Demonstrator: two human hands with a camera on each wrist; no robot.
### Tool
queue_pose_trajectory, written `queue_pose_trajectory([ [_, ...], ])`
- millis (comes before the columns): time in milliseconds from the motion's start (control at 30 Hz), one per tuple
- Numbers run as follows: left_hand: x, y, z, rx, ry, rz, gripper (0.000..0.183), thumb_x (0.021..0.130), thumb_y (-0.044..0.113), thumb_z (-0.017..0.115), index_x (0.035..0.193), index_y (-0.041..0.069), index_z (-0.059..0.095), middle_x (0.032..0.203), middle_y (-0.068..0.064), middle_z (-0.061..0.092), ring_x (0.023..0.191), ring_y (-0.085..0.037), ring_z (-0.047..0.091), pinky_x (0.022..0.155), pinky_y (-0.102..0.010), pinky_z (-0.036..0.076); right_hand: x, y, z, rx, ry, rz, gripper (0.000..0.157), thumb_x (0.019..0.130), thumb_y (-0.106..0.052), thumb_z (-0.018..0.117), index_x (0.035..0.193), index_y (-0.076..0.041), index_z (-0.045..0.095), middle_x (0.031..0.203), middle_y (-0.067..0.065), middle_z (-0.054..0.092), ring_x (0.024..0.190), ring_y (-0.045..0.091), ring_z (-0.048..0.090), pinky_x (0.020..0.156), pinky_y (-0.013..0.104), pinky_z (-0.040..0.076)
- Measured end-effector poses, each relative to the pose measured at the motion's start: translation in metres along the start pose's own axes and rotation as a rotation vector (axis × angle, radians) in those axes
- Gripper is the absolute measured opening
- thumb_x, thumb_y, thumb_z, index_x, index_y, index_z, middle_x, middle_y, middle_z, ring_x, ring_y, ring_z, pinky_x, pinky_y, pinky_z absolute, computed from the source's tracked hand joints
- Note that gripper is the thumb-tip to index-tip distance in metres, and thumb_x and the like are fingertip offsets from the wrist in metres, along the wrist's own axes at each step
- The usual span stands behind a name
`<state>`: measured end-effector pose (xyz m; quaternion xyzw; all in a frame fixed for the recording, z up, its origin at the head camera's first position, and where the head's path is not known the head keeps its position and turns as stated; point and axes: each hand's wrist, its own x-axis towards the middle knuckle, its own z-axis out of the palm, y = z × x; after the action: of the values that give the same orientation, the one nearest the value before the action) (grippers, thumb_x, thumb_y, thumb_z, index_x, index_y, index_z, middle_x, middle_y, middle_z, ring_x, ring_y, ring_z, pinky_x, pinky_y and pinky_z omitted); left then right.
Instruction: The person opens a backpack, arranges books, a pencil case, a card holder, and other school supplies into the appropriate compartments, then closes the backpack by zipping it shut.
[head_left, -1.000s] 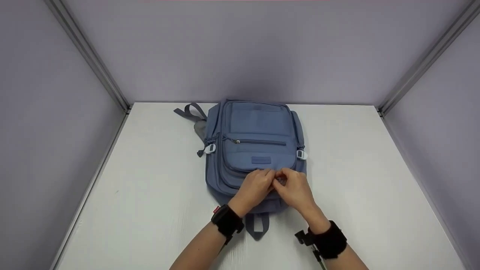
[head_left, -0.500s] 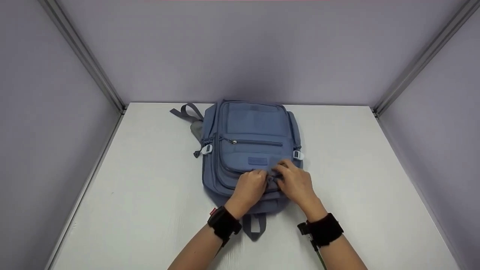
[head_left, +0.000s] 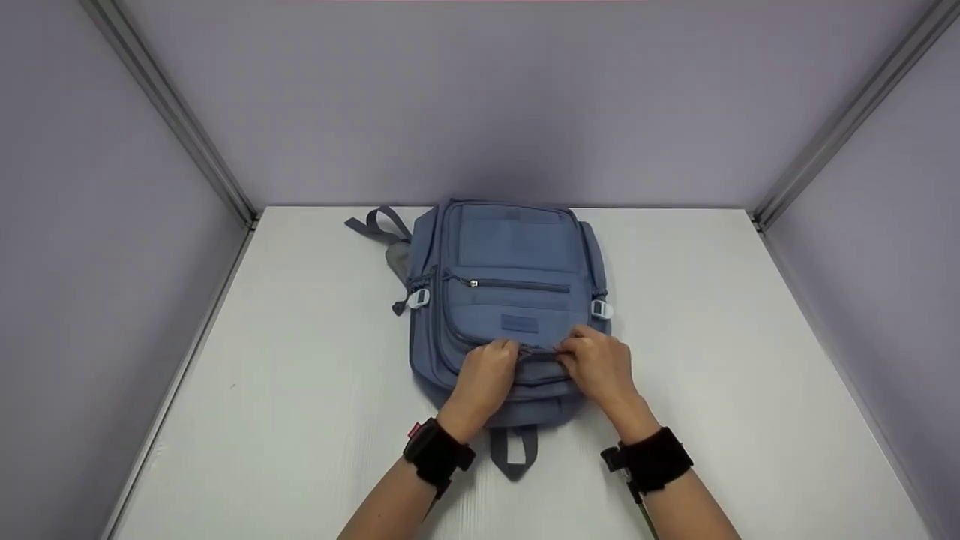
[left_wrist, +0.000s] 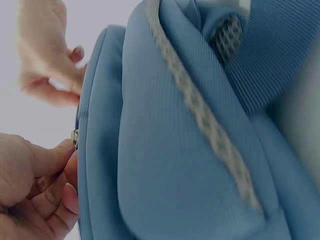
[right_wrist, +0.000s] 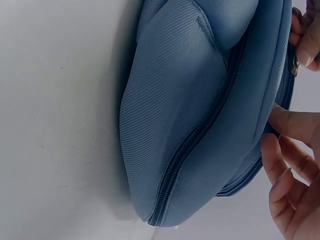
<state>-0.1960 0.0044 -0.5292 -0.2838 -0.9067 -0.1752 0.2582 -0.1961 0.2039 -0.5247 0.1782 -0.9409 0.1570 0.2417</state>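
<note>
A blue backpack (head_left: 525, 247) lies front side up, its top handle (head_left: 514, 454) toward me. My left hand (head_left: 484, 379) pinches a small metal zipper pull (left_wrist: 75, 136) on the front pocket's curved edge. My right hand (head_left: 600, 367) grips the same edge a little to the right, thumb and fingers at the fabric. Between the hands runs a short stretch of the pocket's zipper (head_left: 536, 351). In the right wrist view, a second long zipper (right_wrist: 187, 142) curves along the bag's side, and zipper teeth show along the edge close to the right hand.
The backpack rests on a white table (head_left: 315, 390) with grey panels (head_left: 495, 97) at the back and both sides. A loose dark strap (head_left: 379, 225) sticks out at its upper left. White buckles (head_left: 601, 309) sit on both sides, and another zipper (head_left: 521, 285) crosses the front.
My hands were together at the pocket's edge; the left has moved left along it with the zipper pull, opening a gap between them. The right hand has shifted slightly right.
</note>
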Motion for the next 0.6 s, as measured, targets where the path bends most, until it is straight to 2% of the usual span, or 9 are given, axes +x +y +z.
queue_pose_trajectory([
  [167,-0.008,-0.016,-0.009,-0.029,0.032,-0.076,0.014,0.086,-0.001,0.069,0.075,0.005,0.063,0.070,-0.007,0.061,0.057,-0.023,0.063,0.050,-0.036,0.051,0.001,0.000,0.001,0.010,0.001,-0.001,0.014,0.068,-0.010,0.089,0.075,-0.017,0.079,0.076,-0.006,0.063,0.062,0.020,0.065,0.048,0.040,0.051],
  [433,-0.021,-0.046,-0.030,-0.115,0.025,-0.166,0.010,0.083,0.002,0.076,0.082,0.001,0.067,0.077,-0.007,0.060,0.066,-0.023,0.065,0.058,-0.035,0.053,0.002,0.002,0.001,0.026,0.001,-0.006,0.014,0.068,-0.009,0.088,0.076,-0.017,0.080,0.077,-0.006,0.064,0.061,0.022,0.065,0.047,0.040,0.050],
  [600,-0.025,-0.064,-0.038,-0.146,0.035,-0.235,0.009,0.083,0.003,0.077,0.085,0.000,0.069,0.080,-0.008,0.062,0.070,-0.024,0.066,0.061,-0.036,0.054,0.001,0.005,-0.002,0.021,0.021,0.003,0.015,0.066,-0.009,0.089,0.075,-0.016,0.080,0.076,-0.005,0.065,0.060,0.023,0.065,0.046,0.041,0.049],
])
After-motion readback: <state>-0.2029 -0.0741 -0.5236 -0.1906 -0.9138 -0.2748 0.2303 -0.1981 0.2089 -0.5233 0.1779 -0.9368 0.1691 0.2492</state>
